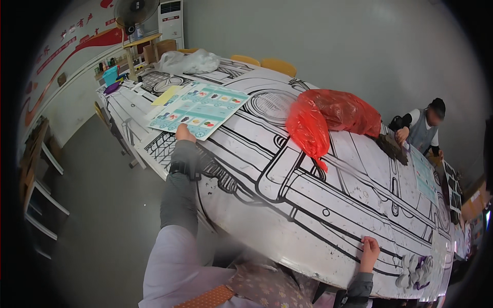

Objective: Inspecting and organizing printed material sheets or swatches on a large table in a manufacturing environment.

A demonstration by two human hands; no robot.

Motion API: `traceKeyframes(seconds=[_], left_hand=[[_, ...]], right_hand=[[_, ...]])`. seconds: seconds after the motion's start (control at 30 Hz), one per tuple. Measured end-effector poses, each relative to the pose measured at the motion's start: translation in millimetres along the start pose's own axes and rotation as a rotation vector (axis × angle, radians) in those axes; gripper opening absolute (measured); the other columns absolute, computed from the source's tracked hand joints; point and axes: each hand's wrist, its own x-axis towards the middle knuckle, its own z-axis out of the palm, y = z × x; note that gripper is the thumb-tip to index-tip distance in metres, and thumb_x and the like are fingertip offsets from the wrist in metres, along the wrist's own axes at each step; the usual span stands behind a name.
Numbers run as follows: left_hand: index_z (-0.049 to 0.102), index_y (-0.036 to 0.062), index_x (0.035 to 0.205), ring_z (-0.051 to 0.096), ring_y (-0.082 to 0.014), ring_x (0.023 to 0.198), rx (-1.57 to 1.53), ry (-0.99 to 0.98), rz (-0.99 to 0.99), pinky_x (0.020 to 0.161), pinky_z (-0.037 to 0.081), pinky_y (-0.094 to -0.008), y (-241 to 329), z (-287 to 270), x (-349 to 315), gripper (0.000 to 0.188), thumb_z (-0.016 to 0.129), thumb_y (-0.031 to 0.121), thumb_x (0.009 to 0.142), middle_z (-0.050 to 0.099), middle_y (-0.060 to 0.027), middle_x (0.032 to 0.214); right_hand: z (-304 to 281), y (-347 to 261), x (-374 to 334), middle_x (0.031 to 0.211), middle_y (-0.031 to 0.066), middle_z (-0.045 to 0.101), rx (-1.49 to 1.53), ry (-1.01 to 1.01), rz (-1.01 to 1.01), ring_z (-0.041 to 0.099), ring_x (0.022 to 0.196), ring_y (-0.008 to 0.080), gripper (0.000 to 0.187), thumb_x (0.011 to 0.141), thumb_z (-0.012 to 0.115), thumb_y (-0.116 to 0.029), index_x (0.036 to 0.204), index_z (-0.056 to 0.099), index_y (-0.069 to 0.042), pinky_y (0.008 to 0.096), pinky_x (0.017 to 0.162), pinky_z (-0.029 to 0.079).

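My left hand (pixel 185 134) is closed at the near edge of a teal-and-white printed sheet (pixel 213 110) with small fruit pictures. A yellow paper (pixel 167 96) lies beside the sheet's far left part. Lower right, my right hand (pixel 369 252) rests near the table's front edge, its fingers loosely bent and a little apart, with nothing visible in them. Grey-white gloves with purple trim (pixel 411 271) lie to the right of that hand. A red plastic bag (pixel 336 113) sits in the middle of the table, out of reach of both hands.
The long table (pixel 246 205) carries black line drawings. Clear plastic bags (pixel 190 61) lie at its far end, near a blue container (pixel 110 75) and a fan (pixel 134 13). A co-worker (pixel 429 123) at the right handles dark material (pixel 391 149) near another teal sheet (pixel 423 174).
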Motion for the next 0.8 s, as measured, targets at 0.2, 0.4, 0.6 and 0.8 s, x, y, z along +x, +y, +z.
traceKeyframes(seconds=[0.2,0.4,0.6,0.8], left_hand=[[0.053,-0.0002,0.125,0.059,-0.0285,0.111,-0.254,0.109,-0.238,0.084,0.05,-0.0358,-19,28,-26,0.038,0.058,0.011,0.089,0.058,-0.0158,0.123],[0.053,0.0006,0.12,0.063,-0.0247,0.098,-0.241,0.14,-0.312,0.073,0.051,-0.0332,-1,17,5,0.031,0.059,0.009,0.091,0.061,-0.0122,0.11],[0.055,-0.0019,0.118,0.064,-0.0252,0.091,0.105,-0.221,-0.101,0.078,0.051,-0.0319,-4,-26,72,0.035,0.065,0.012,0.088,0.063,-0.0122,0.107],[0.053,-0.0031,0.119,0.06,-0.0286,0.108,1.292,-0.527,0.634,0.09,0.049,-0.0349,-50,-10,38,0.03,0.058,0.005,0.091,0.061,-0.0173,0.117]], right_hand=[[-11,3,-7,0.085,0.001,0.064,-0.047,0.059,0.013,0.055,0.076,0.0064,0.01,0.094,0.054,-0.007,0.097,0.063,-0.003,0.0202,0.065,0.042],[-4,0,-5,0.083,0.001,0.064,-0.073,0.062,-0.031,0.053,0.072,0.006,0.01,0.094,0.055,-0.007,0.096,0.063,-0.002,0.02,0.063,0.041],[0,-1,-1,0.082,0.0013,0.064,-0.049,0.07,-0.035,0.053,0.07,0.006,0.009,0.094,0.056,-0.007,0.096,0.064,-0.003,0.021,0.06,0.041],[-7,-2,-7,0.083,0.002,0.065,-0.169,0.119,0.016,0.057,0.074,0.0077,0.009,0.093,0.055,-0.006,0.095,0.064,-0.003,0.022,0.062,0.045]])
